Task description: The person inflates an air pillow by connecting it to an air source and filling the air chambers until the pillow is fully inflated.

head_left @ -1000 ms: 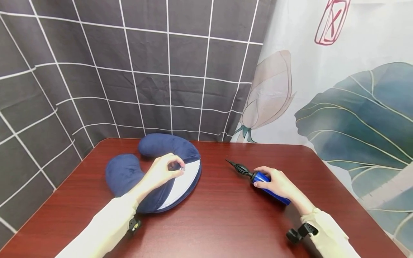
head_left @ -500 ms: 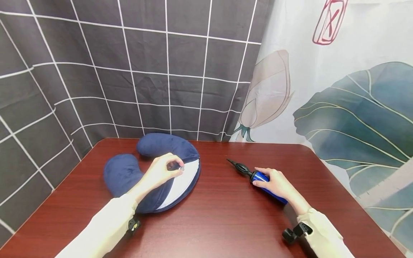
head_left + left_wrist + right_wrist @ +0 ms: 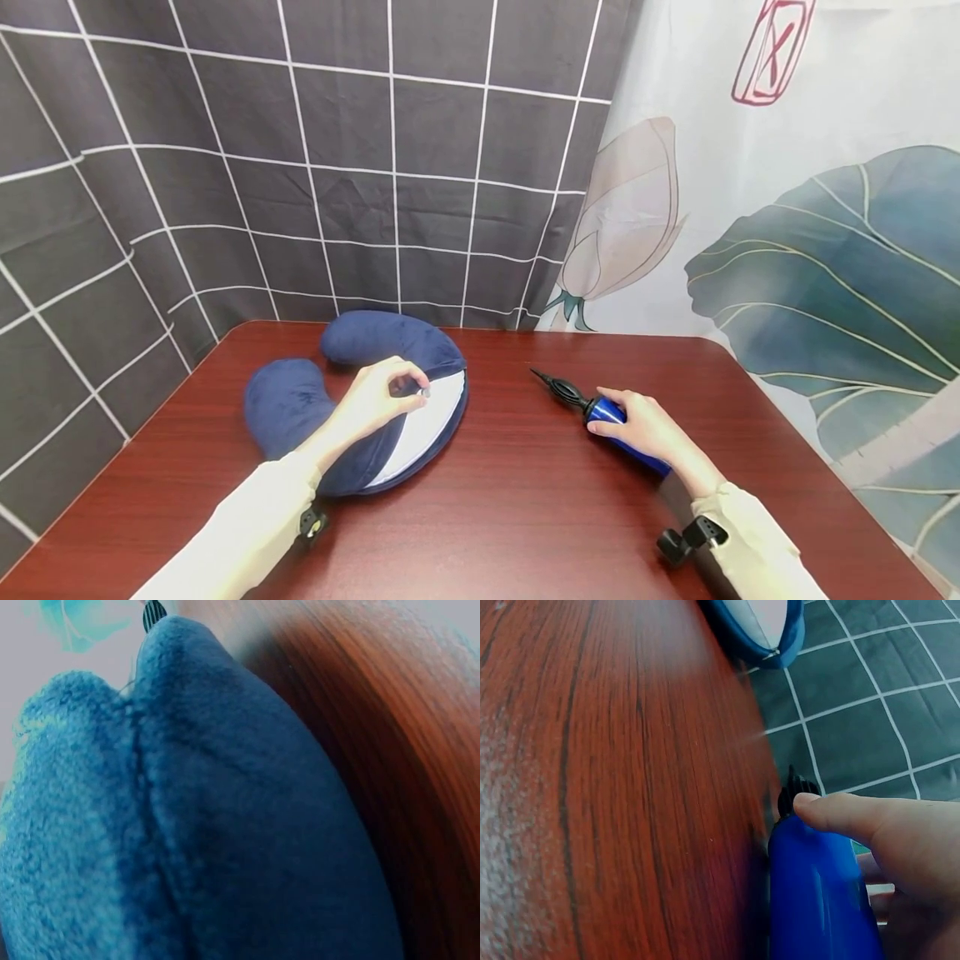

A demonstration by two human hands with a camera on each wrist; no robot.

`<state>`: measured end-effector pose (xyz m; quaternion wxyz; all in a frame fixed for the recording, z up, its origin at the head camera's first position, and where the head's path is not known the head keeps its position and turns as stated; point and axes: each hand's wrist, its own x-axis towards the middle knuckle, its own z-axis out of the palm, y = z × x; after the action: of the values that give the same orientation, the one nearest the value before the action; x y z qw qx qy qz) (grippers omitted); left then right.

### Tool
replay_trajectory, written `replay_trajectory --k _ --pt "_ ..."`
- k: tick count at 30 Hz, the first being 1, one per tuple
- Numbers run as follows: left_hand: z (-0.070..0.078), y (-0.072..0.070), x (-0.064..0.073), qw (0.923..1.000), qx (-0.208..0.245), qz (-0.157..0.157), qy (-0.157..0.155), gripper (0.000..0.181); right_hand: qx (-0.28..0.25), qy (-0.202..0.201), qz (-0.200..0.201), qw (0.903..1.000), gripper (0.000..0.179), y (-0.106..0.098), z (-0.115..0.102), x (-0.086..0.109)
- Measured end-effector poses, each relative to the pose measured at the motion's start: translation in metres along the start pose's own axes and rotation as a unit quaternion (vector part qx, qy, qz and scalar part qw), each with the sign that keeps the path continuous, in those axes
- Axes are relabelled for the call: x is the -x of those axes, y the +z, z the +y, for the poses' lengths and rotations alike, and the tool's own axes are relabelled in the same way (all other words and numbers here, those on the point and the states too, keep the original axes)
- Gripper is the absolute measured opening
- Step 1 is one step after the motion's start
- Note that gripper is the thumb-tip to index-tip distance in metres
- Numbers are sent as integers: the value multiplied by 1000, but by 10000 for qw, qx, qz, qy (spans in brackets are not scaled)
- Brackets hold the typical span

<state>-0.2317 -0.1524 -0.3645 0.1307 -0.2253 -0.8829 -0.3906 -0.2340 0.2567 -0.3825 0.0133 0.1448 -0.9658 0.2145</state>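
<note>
A navy plush U-shaped neck pillow [image 3: 285,400] with a white panel [image 3: 431,425] lies on the left of the table. Over that panel my left hand [image 3: 371,398] pinches a small clear piece [image 3: 425,392] between thumb and forefinger; its kind is too small to tell. The pillow's plush [image 3: 225,787] fills the left wrist view, where the hand is hidden. To the right, my right hand [image 3: 641,425] grips a blue hand pump [image 3: 604,411], its black nozzle pointing to the far left. In the right wrist view the thumb lies along the pump's barrel [image 3: 814,892].
The reddish-brown wooden table [image 3: 495,517] spreads under both things, bare between pillow and pump. A dark grid-patterned curtain [image 3: 345,208] hangs behind, with a white flower-printed one [image 3: 705,192] at the right. Each sleeve carries a black wrist camera [image 3: 688,540].
My right hand and the rear of the pump have shifted slightly left, while its nozzle tip sits a touch further right. The left hand and the pillow stay put.
</note>
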Motion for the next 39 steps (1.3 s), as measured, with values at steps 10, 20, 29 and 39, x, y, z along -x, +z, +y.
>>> replay_trajectory --k 10,20,29,39 --pt "0 0 0 9999 79 -30 -144 16 -23 57 -36 10000 74 1 1 -1" --pt "-1 -3 -3 9998 115 -126 -54 17 388 -480 696 9957 61 2 -26 -13" --pt "0 -13 -2 9985 2 -529 117 25 23 -1360 1103 9846 48 13 -86 -39" --pt "-9 -11 5 9990 299 -311 -130 31 -655 -1695 1045 9778 33 32 -126 -62"
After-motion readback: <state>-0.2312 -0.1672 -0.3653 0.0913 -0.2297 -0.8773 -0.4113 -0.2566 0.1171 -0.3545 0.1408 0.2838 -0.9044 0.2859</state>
